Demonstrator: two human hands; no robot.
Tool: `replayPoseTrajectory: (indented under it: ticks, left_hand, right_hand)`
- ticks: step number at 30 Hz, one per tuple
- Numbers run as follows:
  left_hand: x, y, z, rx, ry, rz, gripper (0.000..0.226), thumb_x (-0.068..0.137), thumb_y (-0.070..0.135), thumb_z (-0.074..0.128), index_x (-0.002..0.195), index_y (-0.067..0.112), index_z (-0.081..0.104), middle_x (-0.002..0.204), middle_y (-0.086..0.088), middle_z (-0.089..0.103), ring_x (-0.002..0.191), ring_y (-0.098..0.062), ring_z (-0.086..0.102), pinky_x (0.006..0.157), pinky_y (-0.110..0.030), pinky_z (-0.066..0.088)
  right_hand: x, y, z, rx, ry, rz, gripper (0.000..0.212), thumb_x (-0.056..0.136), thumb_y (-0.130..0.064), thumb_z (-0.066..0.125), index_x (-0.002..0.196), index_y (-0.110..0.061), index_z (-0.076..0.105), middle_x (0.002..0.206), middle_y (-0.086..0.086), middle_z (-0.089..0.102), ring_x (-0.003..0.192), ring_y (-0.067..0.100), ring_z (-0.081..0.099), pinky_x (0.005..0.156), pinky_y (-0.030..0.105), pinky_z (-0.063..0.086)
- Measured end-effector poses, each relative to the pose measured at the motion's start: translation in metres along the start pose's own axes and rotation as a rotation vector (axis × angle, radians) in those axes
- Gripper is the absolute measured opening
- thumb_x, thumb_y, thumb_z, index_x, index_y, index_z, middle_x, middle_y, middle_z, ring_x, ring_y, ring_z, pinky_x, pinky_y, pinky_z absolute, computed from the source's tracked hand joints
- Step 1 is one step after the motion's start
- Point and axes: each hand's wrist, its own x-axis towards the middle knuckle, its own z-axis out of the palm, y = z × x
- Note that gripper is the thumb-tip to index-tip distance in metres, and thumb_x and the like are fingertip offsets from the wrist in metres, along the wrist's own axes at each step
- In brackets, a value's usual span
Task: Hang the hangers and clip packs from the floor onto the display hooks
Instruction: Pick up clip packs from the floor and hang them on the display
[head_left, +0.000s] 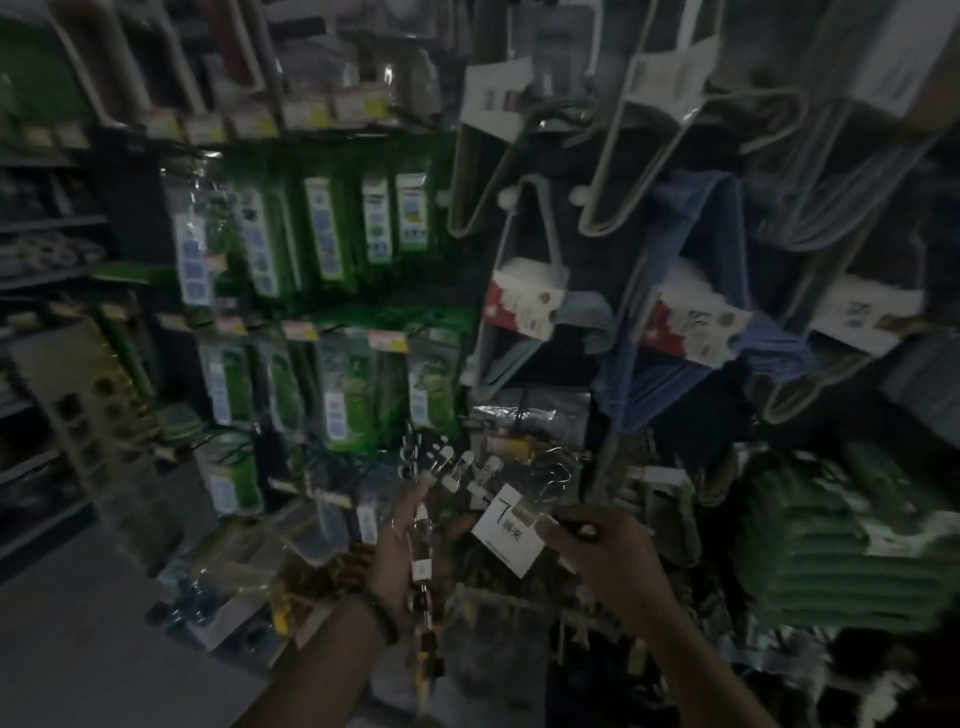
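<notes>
Dim aisle, blurry view. Biggest thing up at twelve to two o'clock: the wall of hangers (675, 171), pale and blue bundles with white card sleeves, hanging tilted off the display. Over at ten o'clock, rows of green packs (332, 234) on their pegs, yellow price tags along the rail above them. At three to four o'clock, a bulky stack of green goods (852, 540) crowds in beside the right arm. Down at eight o'clock, clear packets (244, 571) lie piled low against the foot of the rack, the bare grey floor (78, 649) beside them.

Now the hands, dead centre at six. The left hand (402, 558), beaded bracelet on the wrist, has its fingers curled round a clear clip pack (441, 473); the clips fan out above the fingertips, and a string of small dark pieces dangles below the palm. The right hand (597, 540) pinches the corner of that pack's white card label (511, 527) between thumb and forefinger. Just behind them, more clear packs (524, 431) already hang, packed tight against the hangers' lower ends.
</notes>
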Motion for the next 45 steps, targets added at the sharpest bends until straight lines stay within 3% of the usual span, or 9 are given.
replayPoseTrajectory:
  ticks: [8, 13, 15, 18, 23, 35, 40, 42, 45]
  left_hand:
    - [0.068, -0.02, 0.013, -0.017, -0.121, -0.06, 0.045, 0.081, 0.055, 0.077, 0.112, 0.023, 0.08, 0.12, -0.019, 0.074, 0.042, -0.023, 0.057, 0.046, -0.028, 0.049]
    - [0.097, -0.015, -0.015, 0.04, -0.146, -0.03, 0.069, 0.061, 0.048, 0.095, 0.124, 0.024, 0.077, 0.115, -0.01, 0.077, 0.068, -0.022, 0.066, 0.064, -0.028, 0.051]
    - [0.11, -0.004, -0.028, 0.064, -0.049, -0.022, 0.028, 0.088, 0.041, 0.073, 0.11, 0.028, 0.083, 0.098, -0.006, 0.079, 0.072, -0.024, 0.068, 0.066, -0.029, 0.053]
    - [0.138, 0.012, -0.063, 0.074, 0.128, 0.043, 0.048, 0.109, 0.033, 0.043, 0.087, 0.027, 0.085, 0.084, -0.004, 0.08, 0.069, -0.021, 0.076, 0.056, -0.031, 0.062]
    - [0.18, 0.038, -0.097, 0.193, 0.153, 0.086, 0.044, 0.099, 0.037, 0.062, 0.069, 0.015, 0.085, 0.077, -0.009, 0.079, 0.07, -0.027, 0.076, 0.054, -0.03, 0.06]
    - [0.234, 0.068, -0.068, 0.453, 0.007, -0.015, 0.058, 0.106, 0.025, 0.051, 0.056, 0.03, 0.081, 0.058, 0.004, 0.073, 0.047, -0.01, 0.07, 0.044, -0.022, 0.057]
    - [0.209, 0.082, -0.025, 0.175, -0.476, 0.064, 0.068, 0.11, 0.027, 0.007, 0.139, -0.003, 0.06, 0.148, -0.025, 0.053, 0.117, -0.031, 0.067, 0.1, -0.036, 0.049]
    - [0.205, 0.083, -0.01, 0.064, -0.665, -0.031, 0.049, 0.108, 0.034, 0.044, 0.147, 0.005, 0.048, 0.148, -0.021, 0.056, 0.102, -0.026, 0.069, 0.089, -0.034, 0.049]
    - [0.216, 0.089, -0.019, 0.095, -0.495, -0.27, 0.104, 0.05, 0.036, 0.097, 0.142, 0.017, 0.053, 0.136, -0.022, 0.063, 0.05, -0.017, 0.053, 0.056, -0.024, 0.043]
  right_hand:
    - [0.057, 0.02, -0.033, -0.266, -0.045, -0.153, 0.028, 0.09, -0.054, 0.072, 0.115, -0.041, 0.077, 0.089, -0.015, 0.078, 0.075, 0.0, 0.071, 0.068, 0.028, 0.058]
    - [0.083, 0.021, -0.005, -0.294, -0.154, -0.101, 0.032, 0.098, -0.042, 0.066, 0.084, -0.013, 0.071, 0.077, 0.011, 0.069, 0.064, 0.016, 0.065, 0.059, 0.029, 0.043]
    - [0.089, 0.025, 0.01, -0.223, -0.138, -0.078, 0.029, 0.099, -0.042, 0.067, 0.08, -0.021, 0.071, 0.07, 0.004, 0.067, 0.056, 0.001, 0.057, 0.054, 0.017, 0.038]
    - [0.093, 0.035, 0.028, -0.241, -0.058, -0.132, 0.012, 0.098, -0.037, 0.071, 0.088, -0.043, 0.069, 0.073, -0.029, 0.064, 0.071, -0.014, 0.06, 0.061, 0.008, 0.043]
    - [0.093, 0.07, 0.036, -0.483, 0.141, 0.008, 0.03, 0.096, -0.033, 0.07, 0.126, -0.038, 0.07, 0.122, -0.01, 0.072, 0.1, 0.015, 0.071, 0.077, 0.031, 0.057]
    - [0.14, 0.084, 0.063, -0.827, 0.122, -0.019, 0.029, 0.079, -0.038, 0.088, 0.104, -0.051, 0.079, 0.102, -0.015, 0.079, 0.086, 0.01, 0.075, 0.062, 0.006, 0.042]
    - [0.173, 0.102, 0.076, -0.627, 0.089, -0.063, 0.02, 0.094, -0.027, 0.07, 0.111, -0.025, 0.08, 0.115, -0.006, 0.077, 0.114, 0.021, 0.07, 0.088, 0.011, 0.05]
    - [0.18, 0.099, 0.079, -0.674, 0.101, -0.125, 0.022, 0.092, -0.024, 0.074, 0.112, -0.024, 0.081, 0.118, -0.003, 0.077, 0.114, 0.021, 0.071, 0.096, 0.026, 0.055]
    - [0.186, 0.08, 0.08, -0.812, 0.163, -0.296, 0.031, 0.071, -0.023, 0.092, 0.1, -0.031, 0.084, 0.112, -0.004, 0.079, 0.103, 0.025, 0.076, 0.087, 0.04, 0.062]
